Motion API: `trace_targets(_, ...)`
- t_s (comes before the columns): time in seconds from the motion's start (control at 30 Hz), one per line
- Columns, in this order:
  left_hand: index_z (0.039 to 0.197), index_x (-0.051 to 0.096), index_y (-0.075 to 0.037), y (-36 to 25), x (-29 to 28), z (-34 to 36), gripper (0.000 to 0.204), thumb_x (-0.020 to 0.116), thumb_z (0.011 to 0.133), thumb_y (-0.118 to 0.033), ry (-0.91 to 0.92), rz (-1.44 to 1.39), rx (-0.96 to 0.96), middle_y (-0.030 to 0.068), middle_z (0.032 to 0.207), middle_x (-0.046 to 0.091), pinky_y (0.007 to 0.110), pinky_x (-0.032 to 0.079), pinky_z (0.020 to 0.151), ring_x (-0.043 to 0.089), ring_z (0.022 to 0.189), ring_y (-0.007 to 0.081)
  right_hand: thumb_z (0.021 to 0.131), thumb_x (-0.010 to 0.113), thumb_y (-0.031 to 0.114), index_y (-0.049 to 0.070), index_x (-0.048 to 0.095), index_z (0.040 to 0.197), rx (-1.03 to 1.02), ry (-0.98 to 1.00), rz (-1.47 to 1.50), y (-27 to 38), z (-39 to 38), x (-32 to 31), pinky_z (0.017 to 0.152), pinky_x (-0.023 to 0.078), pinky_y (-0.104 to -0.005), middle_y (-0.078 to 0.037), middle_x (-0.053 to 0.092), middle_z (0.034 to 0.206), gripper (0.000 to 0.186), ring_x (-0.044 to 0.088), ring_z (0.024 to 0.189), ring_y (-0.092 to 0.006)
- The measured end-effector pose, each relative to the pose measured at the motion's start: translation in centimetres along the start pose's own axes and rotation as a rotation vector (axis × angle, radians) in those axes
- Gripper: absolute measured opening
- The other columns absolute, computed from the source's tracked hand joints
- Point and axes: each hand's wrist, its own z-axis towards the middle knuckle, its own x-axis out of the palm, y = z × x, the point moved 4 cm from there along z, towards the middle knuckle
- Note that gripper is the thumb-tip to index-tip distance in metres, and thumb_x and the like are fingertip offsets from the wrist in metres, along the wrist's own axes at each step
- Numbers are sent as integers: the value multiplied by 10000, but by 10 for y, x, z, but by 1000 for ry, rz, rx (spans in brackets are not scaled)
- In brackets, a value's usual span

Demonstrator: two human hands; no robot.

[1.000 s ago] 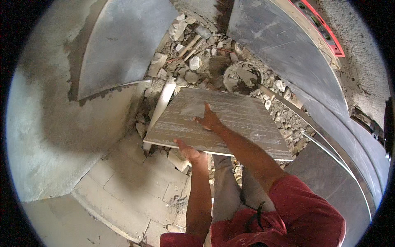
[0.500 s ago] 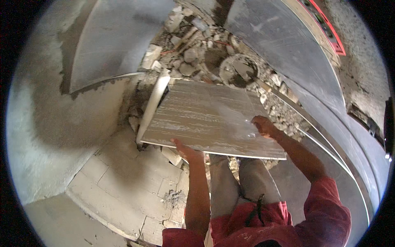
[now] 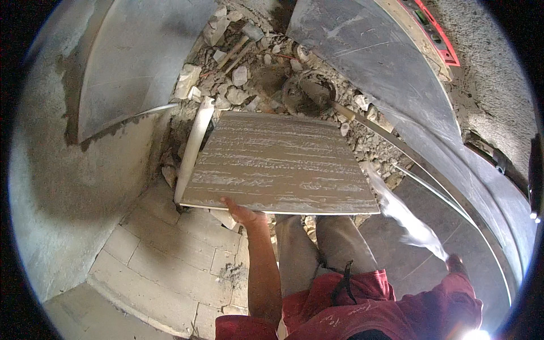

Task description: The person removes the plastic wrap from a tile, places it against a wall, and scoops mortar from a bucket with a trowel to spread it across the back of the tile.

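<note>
A large brown-grey tile (image 3: 277, 161) with pale rough streaks and a white edge is held level before my legs. My left hand (image 3: 242, 213) grips its near edge, left of the middle, with the thumb on top. Off to the right, away from the tile, is my right hand (image 3: 455, 264), small and blurred by motion. From it a whitish translucent film (image 3: 405, 212), much smeared, trails back to the tile's right edge. It looks like thin plastic, and my right hand seems closed on its end.
Past the tile lies rubble (image 3: 238, 76) with a round bucket (image 3: 310, 93). A pale post (image 3: 195, 150) leans along the tile's left side. Large grey slabs (image 3: 144, 62) stand around. A red spirit level (image 3: 436, 34) rests at the upper right. Pale tiled floor (image 3: 164, 266) lies at lower left.
My right hand has left the tile's right side and swung down and right, the whitish film stretching behind it. The left hand keeps its hold on the near edge.
</note>
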Motion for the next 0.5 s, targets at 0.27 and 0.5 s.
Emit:
trace_targets(0.27, 1350, 303, -66, -14, 19, -5, 607, 363, 911, -481, -22, -6, 60, 142, 1352, 361, 474, 313, 1001, 375, 1208, 318, 755, 574, 47, -4, 583, 1013, -7, -34, 62, 20, -15, -27, 888, 434, -462, -184, 589, 1060, 262, 559, 1005, -345)
trace_targets(0.5, 1293, 373, -33, -4, 17, -5, 547, 419, 896, -406, -154, -6, -25, 148, 1280, 432, 487, 363, 932, 431, 1139, 320, 761, 577, 55, -5, 585, 1009, 2, -35, 52, 9, -25, -34, 873, 444, -464, -184, 595, 1046, 255, 567, 989, -343)
